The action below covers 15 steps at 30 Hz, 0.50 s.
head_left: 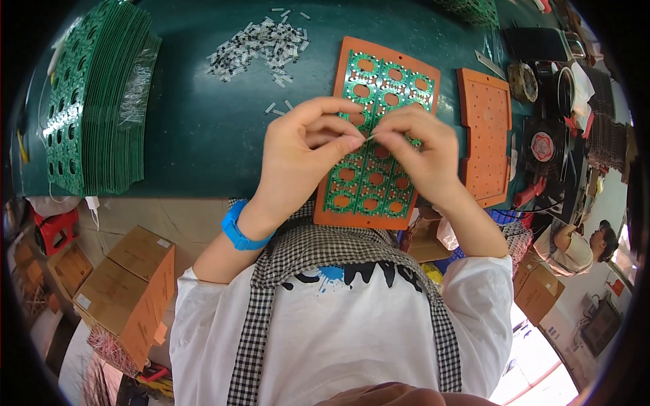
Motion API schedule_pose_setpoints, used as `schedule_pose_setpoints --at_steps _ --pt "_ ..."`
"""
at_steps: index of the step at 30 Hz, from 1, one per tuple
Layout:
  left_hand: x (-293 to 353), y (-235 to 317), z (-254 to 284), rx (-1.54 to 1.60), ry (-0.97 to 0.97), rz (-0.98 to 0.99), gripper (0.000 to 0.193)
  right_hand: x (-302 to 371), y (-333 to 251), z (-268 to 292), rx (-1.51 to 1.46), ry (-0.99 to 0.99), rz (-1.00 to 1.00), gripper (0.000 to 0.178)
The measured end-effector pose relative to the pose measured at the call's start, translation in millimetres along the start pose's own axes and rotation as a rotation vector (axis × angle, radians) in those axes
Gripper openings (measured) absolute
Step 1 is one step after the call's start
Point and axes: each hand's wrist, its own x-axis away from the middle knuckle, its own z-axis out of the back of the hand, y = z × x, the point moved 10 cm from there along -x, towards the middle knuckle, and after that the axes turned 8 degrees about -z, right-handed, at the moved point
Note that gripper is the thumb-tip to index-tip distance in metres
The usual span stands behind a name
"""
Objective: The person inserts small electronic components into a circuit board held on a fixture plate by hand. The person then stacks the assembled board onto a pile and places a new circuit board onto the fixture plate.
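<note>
A green circuit board panel (372, 181) with rows of round cutouts lies in an orange tray (330, 215) in front of me. Over its middle, my left hand (308, 139) and my right hand (423, 145) meet at the fingertips. Thumb and forefinger are pinched together on each hand. A tiny pale piece seems to sit between them, too small to name. Beyond my left hand, a loose heap of small clear parts with dark ends (261, 47) is spread on the green table, a few lying nearer to my fingers.
A tall stack of green circuit board panels (101, 101) stands at the left. To the right lie a second orange tray (486, 135), a roll of tape (523, 82) and a red-handled tool (529, 193). Cardboard boxes (128, 271) are below left; another person (575, 247) sits far right.
</note>
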Motion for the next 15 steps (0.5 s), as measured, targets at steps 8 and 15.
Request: schedule_pose_setpoints --at_steps 8,15 --pt "-8 10 44 -0.149 0.158 -0.128 0.028 -19 51 61 0.324 0.066 -0.092 0.008" --pt "-7 5 45 -0.142 0.152 -0.110 0.027 -19 51 56 0.307 0.019 -0.062 0.008"
